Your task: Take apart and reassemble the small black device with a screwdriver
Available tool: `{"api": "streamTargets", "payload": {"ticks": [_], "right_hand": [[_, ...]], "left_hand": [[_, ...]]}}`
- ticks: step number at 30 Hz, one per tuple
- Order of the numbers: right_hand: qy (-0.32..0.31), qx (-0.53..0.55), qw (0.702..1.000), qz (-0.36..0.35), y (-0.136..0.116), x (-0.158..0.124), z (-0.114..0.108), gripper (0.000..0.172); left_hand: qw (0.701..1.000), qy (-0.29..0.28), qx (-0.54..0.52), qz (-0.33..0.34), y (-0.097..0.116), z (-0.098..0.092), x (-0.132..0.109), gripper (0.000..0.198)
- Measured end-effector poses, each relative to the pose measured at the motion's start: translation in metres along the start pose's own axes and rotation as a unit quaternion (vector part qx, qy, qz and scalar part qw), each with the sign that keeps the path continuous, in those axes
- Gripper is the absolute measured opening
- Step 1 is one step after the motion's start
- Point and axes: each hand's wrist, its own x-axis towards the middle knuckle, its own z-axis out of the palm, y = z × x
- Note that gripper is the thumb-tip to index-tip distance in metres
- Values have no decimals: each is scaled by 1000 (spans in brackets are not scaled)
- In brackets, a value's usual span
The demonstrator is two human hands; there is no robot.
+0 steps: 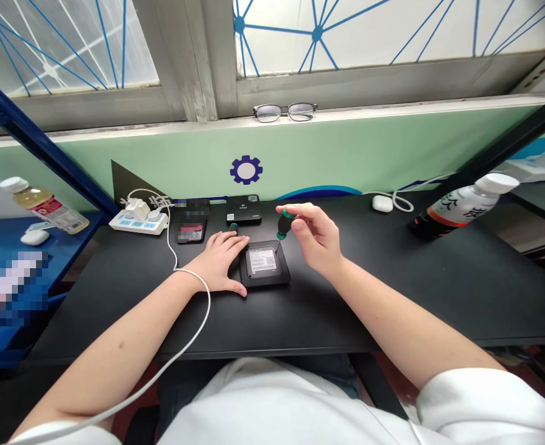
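A square black device (279, 277) with a white label on its face lies flat on the black desk (346, 315). Against its left side rests my left hand (219, 262), fingers spread and lying flat, the thumb near the front left corner. My right hand (316, 238) is closed round the green and black handle of a screwdriver (285, 224). The screwdriver leans, its thin shaft pointing down at the device's upper right corner; whether the tip sits in a screw is too small to tell. Beyond my left fingertips a second green and black handle (233, 228) shows in part.
Behind the device stands a flat black box (244, 210), with a phone (191, 231) to its left. A white power strip (138, 220) feeds a white cable (202, 284) across my left forearm. At right are an earbud case (382, 204) and a bottle (462, 207). Glasses (285, 112) rest on the sill.
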Motion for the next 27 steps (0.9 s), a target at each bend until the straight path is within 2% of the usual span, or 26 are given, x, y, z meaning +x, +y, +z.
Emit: {"api": "streamTargets", "payload": {"ticks": [4, 8, 16, 20, 22, 27], "right_hand": [[1, -37, 999, -17, -2, 2, -2, 32], [9, -34, 999, -25, -4, 4, -1, 31], [32, 44, 997, 55, -1, 8, 1, 24], [-6, 142, 982, 128, -5, 7, 5, 28], [-21, 162, 976, 144, -7, 5, 7, 30], [-9, 88, 993, 84, -7, 3, 5, 25]], "left_hand": [[1000, -2, -1, -6, 1, 0, 0, 135], [1000, 0, -4, -15, 2, 0, 0, 141], [1000, -6, -2, -12, 1, 0, 0, 142], [1000, -7, 0, -15, 2, 0, 1, 145], [1000, -8, 2, -16, 2, 0, 1, 145], [1000, -12, 5, -17, 2, 0, 1, 145]]}}
